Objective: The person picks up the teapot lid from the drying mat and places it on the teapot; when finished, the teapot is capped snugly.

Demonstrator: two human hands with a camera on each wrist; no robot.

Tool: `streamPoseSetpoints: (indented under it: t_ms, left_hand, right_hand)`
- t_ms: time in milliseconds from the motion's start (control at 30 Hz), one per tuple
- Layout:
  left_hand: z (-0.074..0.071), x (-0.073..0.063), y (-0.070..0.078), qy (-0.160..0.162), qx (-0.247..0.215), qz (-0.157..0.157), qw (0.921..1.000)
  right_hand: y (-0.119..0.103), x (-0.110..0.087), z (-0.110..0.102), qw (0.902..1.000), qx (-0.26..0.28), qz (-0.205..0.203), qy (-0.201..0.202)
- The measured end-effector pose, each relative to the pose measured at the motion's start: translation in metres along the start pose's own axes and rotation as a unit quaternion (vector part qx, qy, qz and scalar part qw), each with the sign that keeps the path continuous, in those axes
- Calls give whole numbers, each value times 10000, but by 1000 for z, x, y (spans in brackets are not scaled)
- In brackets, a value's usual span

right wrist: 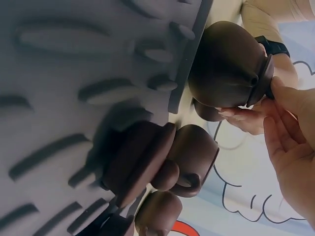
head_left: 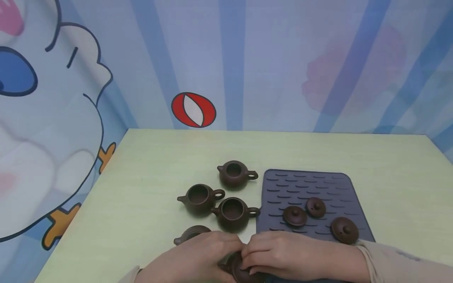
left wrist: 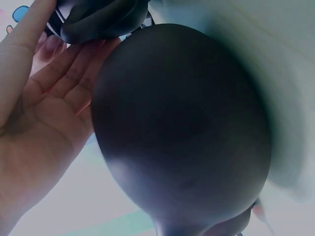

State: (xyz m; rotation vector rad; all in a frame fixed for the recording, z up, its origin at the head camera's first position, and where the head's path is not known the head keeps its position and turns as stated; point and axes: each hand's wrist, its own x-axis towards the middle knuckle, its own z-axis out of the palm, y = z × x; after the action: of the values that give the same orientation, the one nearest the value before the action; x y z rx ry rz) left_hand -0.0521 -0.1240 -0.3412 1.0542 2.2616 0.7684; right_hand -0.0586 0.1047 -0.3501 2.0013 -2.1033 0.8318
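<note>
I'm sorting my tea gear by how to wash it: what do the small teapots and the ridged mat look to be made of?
The small brown teapots look like unglazed clay: dull, even brown with no gloss. The dark grey ridged mat seems to be silicone or rubber: matte, with moulded raised ribs and rounded corners.

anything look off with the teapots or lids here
Nothing is spilled or broken. Three open teapots stand upright on the table, three lids lie on the mat, and both hands hold a fifth teapot with its lid on.

All the little teapots (head_left: 232,212) and lids (head_left: 295,215) are dark brown, sitting on a pale green table (head_left: 382,173) beside a slate-blue ridged mat (head_left: 304,188).
</note>
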Motion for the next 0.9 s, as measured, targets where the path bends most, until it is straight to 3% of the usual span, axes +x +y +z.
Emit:
streamPoseSetpoints:
  t_ms: [167, 367, 533, 733, 833, 900]
  left_hand:
    - [1, 2, 1, -25, 70, 50, 10000]
    - [3, 0, 0, 155, 837, 585, 9947]
    - [3, -5, -3, 189, 830, 797, 9932]
    - [-16, -14, -7, 104, 578, 173, 9981]
    - [-32, -21, -12, 102, 571, 106, 9983]
    - [-40, -27, -18, 45, 290, 19, 9996]
  right_hand:
    - [-1, -3, 3, 9999, 89, 126, 8]
    - [-4, -6, 4, 9994, 120, 244, -198]
    - [-7, -16, -1, 9979, 140, 525, -363]
    - [-9, -35, -8, 9923, 482, 1138, -85]
    - [-9, -44, -12, 9887, 523, 1404, -16]
    - [-7, -51, -15, 9867, 554, 1527, -44]
